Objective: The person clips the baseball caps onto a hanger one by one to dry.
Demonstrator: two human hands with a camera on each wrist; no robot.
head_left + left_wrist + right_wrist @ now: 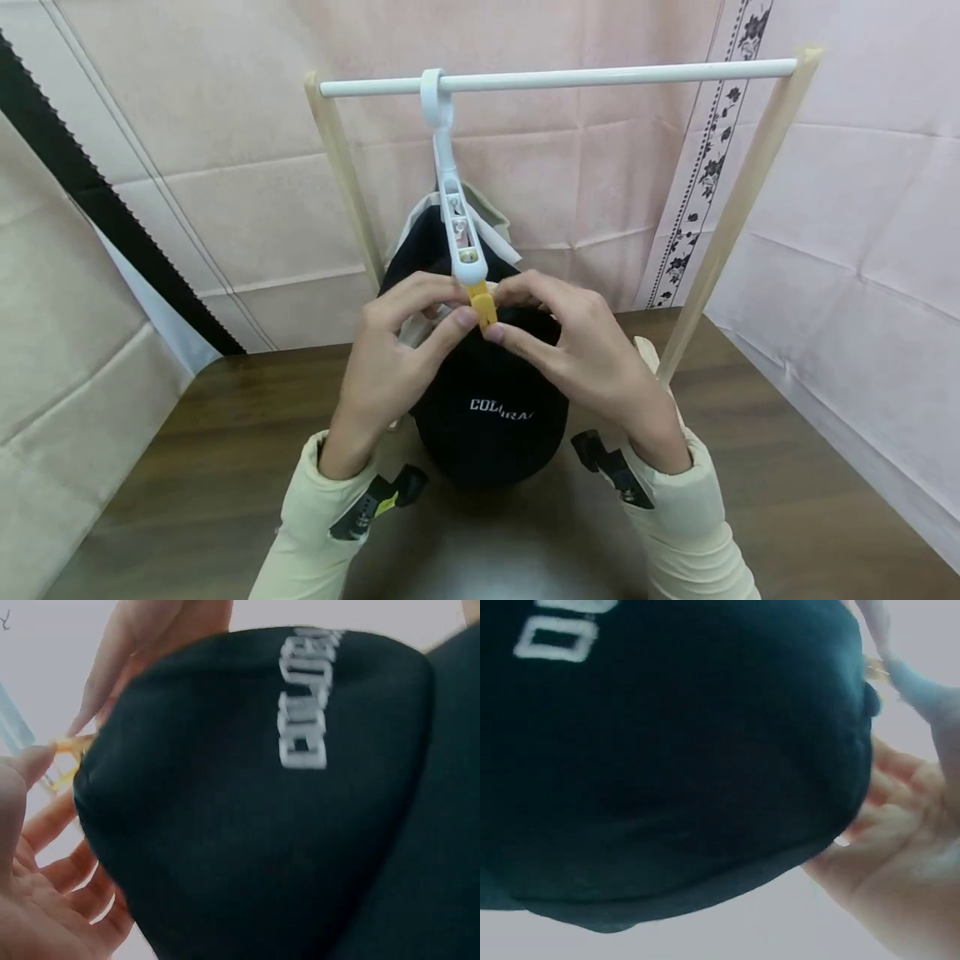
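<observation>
A black cap (487,450) with white lettering hangs below a light-blue hanger (459,225), its front toward me. At the hanger's lower end is a yellow clip (482,304), right at the cap's upper part. My left hand (397,333) pinches the clip from the left, thumb in front. From the other side my right hand (577,342) pinches it too, thumb at its lower tip. In the left wrist view the cap (225,802) covers most of the picture, with the yellow clip (71,746) by the thumb. The cap (690,765) hides much of the right fingers in the right wrist view.
A white rail (600,77) on pale wooden posts (738,225) carries the hanger. White and beige cloth pieces (487,217) hang behind the cap. Below is a brown wooden table (225,467). Pale cloth curtains (247,108) close off the back and sides.
</observation>
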